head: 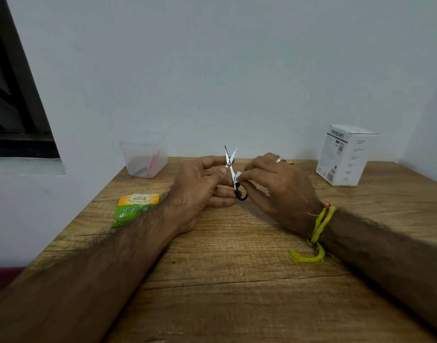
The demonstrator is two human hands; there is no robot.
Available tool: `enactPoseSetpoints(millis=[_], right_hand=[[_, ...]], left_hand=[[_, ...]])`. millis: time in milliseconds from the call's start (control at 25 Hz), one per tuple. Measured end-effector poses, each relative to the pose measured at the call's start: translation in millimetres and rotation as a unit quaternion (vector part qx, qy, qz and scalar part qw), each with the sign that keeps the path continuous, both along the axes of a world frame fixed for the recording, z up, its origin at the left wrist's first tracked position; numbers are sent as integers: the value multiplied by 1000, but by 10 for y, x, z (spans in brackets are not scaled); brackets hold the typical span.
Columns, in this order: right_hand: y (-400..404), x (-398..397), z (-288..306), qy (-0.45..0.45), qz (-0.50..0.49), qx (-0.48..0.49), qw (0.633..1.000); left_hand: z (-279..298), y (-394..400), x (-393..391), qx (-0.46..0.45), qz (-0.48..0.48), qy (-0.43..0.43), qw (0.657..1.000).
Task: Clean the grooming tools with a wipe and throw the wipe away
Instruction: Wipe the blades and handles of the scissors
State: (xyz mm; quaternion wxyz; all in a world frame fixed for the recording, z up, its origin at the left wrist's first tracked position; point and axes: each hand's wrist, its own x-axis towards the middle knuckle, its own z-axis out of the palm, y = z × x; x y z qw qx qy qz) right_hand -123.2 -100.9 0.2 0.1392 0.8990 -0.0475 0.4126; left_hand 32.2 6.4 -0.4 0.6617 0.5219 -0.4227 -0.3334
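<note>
Right now I see my left hand pinching the small scissors at the pivot, blades parted and pointing up, above the worktop. My right hand pinches a white wipe against one blade, just right of the scissors. A green sachet lies left of the scissors.

We've got a wooden table with a clear plastic tub at its far left against the wall, a white printed box standing far right, and a dark window on the left.
</note>
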Motion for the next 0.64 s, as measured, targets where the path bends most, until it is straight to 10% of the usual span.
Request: enactPoseSetpoints(millis=[640], right_hand=[[55, 35, 38, -1, -15, 10, 1000]], left_hand=[[16, 11, -28, 17, -5, -31, 999]])
